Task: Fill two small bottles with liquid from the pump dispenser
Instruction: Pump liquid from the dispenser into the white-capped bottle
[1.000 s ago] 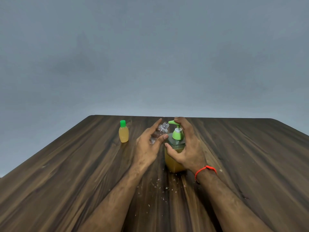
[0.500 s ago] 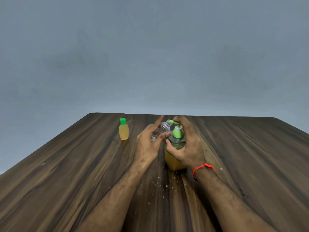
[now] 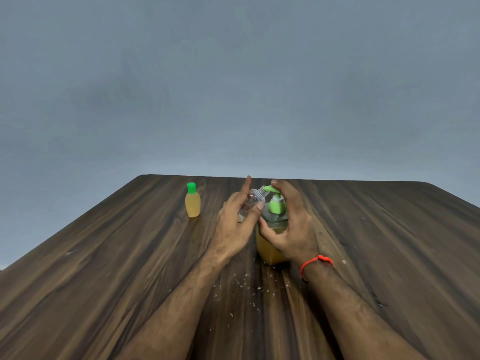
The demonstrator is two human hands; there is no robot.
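Nearest, at lower centre of the frame, pale crumbs (image 3: 246, 284) lie scattered on the table (image 3: 104, 268) between the two forearms. A red thread (image 3: 315, 262) circles the right wrist.

Just above, at mid-frame, the right hand (image 3: 291, 229) wraps the dispenser (image 3: 270, 245). Its thumb lies across the near side of the clear body and its fingers arch over the green pump head (image 3: 276, 203), fingertips at the top. The dispenser stands upright, part full of amber liquid.

To its left, touching, the left hand (image 3: 233, 224) pinches the empty bottle (image 3: 253, 200) between thumb and fingers, the forefinger straight and pointing up. The bottle is uncapped and tilted, its long axis running from lower left to upper right, threaded neck meeting the spout tip (image 3: 266, 188). The coming press likely turns on that mouth staying under the spout, and on the right hand, which sits on the pump, doing the pushing.

Farther off, upper left of the hands and well apart, a capped bottle (image 3: 192, 203) stands upright and full, so one looks done.

No label, brand or writing is legible on anything.
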